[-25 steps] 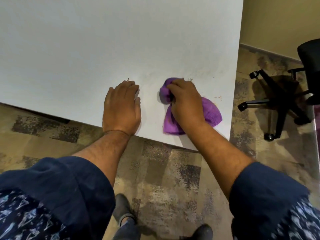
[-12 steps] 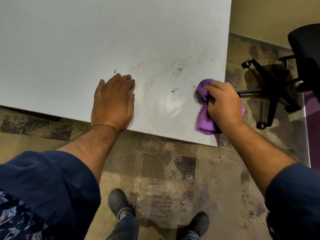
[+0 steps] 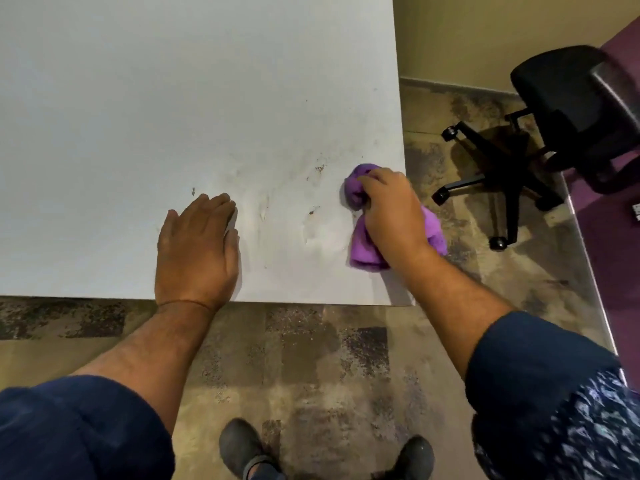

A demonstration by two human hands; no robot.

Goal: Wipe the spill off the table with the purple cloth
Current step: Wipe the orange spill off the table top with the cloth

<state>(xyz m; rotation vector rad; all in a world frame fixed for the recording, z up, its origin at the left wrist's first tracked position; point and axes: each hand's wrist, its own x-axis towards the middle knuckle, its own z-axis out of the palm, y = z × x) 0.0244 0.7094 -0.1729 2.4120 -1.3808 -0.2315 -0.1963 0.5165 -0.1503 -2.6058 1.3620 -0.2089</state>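
Observation:
The white table (image 3: 145, 109) fills the upper left of the head view. My right hand (image 3: 393, 211) is shut on the bunched purple cloth (image 3: 362, 249) and presses it on the table near the front right corner. Part of the cloth hangs past the right edge. Left of the cloth lie a wet smear (image 3: 318, 233) and small brown specks (image 3: 319, 168). My left hand (image 3: 195, 252) rests flat on the table by the front edge, fingers together, holding nothing.
A black office chair (image 3: 540, 133) on castors stands to the right of the table. A purple surface (image 3: 609, 216) runs along the far right. Mottled carpet and my two dark shoes (image 3: 242, 448) are below the table's front edge.
My right hand has swept the cloth from the middle of the smear rightward to the table's right edge, uncovering the wet streak and specks. My left hand has stayed flat in place.

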